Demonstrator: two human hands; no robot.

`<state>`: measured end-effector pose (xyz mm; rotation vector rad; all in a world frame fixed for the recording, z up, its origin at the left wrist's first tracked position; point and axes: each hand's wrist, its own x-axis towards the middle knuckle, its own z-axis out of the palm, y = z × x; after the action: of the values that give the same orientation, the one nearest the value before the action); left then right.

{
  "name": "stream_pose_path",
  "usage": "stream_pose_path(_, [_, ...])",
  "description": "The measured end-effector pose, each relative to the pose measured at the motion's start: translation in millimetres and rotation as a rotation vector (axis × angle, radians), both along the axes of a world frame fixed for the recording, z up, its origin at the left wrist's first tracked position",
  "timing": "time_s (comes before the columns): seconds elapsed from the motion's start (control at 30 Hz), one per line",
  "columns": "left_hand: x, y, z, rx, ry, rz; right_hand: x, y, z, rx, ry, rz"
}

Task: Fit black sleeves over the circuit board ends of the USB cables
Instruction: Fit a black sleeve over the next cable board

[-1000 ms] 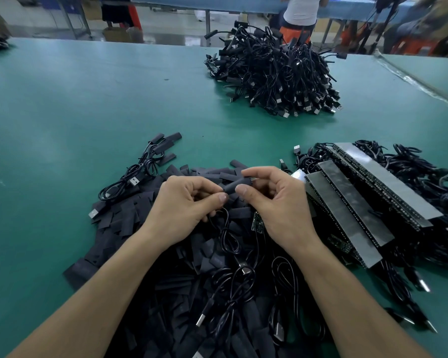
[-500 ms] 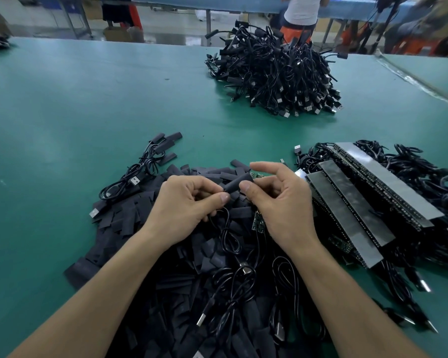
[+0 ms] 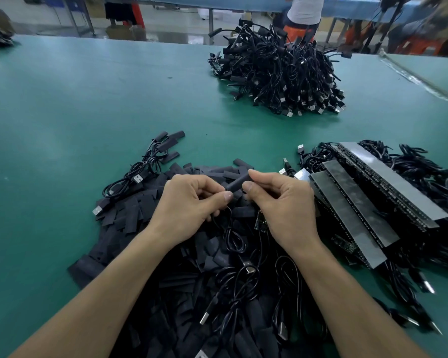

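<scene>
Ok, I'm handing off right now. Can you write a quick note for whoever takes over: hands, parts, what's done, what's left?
The left grip pinches the cable at the sleeve's near end; the right grip pinches the black sleeve between thumb and forefinger. The board end is hidden, so seating cannot be judged.
Under both hands, loose sleeves lie heaped on the green table; board strips with their cables are stacked to the right.
Done: a large far pile, apparently sleeved, and a few sleeved cables at left.
Left: finish this one, then the right stack.
</scene>
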<state>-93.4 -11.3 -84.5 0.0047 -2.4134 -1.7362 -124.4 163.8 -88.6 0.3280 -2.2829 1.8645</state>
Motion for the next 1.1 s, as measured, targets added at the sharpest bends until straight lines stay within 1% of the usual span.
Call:
stream_pose_path(0.23, [3.3,-1.7,11.0,-0.009,0.019,-0.023,0.8,2.7,7.8,-0.096,-0.001,-0.022])
stream_pose_path(0.33, [2.0,-9.7,23.8,-0.021,0.063,0.003,2.8,4.0,11.1,-0.033,0.013,-0.063])
stream_pose_path(0.37, [1.2,-14.4,29.2,-0.012,0.09,0.046,3.8,4.9,13.8,0.039,0.035,-0.075])
stream_pose_path(0.43, [-2.9,-28.7,39.7,0.047,0.135,0.19,5.8,6.8,24.1,0.266,0.096,-0.07])
stream_pose_path(0.47, [-6.6,-38.2,43.7,0.081,0.145,0.278,7.2,8.0,30.7,0.388,0.101,-0.034])
stream_pose_path(0.53, [-17.3,-57.9,48.9,0.099,0.135,0.439,10.9,10.9,45.4,0.622,0.045,0.095])
stream_pose_path(0.6, [-30.0,-74.9,49.4,0.009,0.099,0.558,17.6,14.7,59.2,0.882,-0.021,0.199])
stream_pose_path(0.67, [-41.1,-86.1,46.3,-0.165,0.032,0.608,25.2,17.9,68.7,1.105,-0.063,0.24])
stream_pose_path(0.73, [-47.4,-87.8,43.7,-0.346,-0.064,0.584,30.0,20.1,72.7,1.189,-0.12,0.247])
stream_pose_path(0.83, [-49.8,-78.6,43.0,-0.573,-0.132,0.51,29.6,21.5,72.5,1.194,-0.226,0.281])
stream_pose_path(0.87, [-48.0,-73.1,43.8,-0.65,-0.115,0.5,27.9,22.2,72.1,1.186,-0.242,0.294])
stream_pose_path(0.93, [-41.2,-60.0,46.1,-0.742,0.008,0.497,25.2,22.3,71.0,1.198,-0.227,0.299])
stream_pose_path(0.97, [-35.8,-51.3,47.7,-0.737,0.085,0.476,24.7,21.7,70.4,1.222,-0.201,0.288])
stream_pose_path(1.0, [-29.2,-41.4,49.6,-0.681,0.144,0.422,24.2,20.9,69.3,1.245,-0.176,0.268])
stream_pose_path(1.03, [-22.6,-30.6,51.4,-0.576,0.167,0.328,23.6,20.2,68.1,1.256,-0.16,0.241])
stream_pose_path(1.1, [-10.1,-8.2,51.7,-0.324,0.126,0.079,22.4,19.2,66.0,1.246,-0.135,0.184])
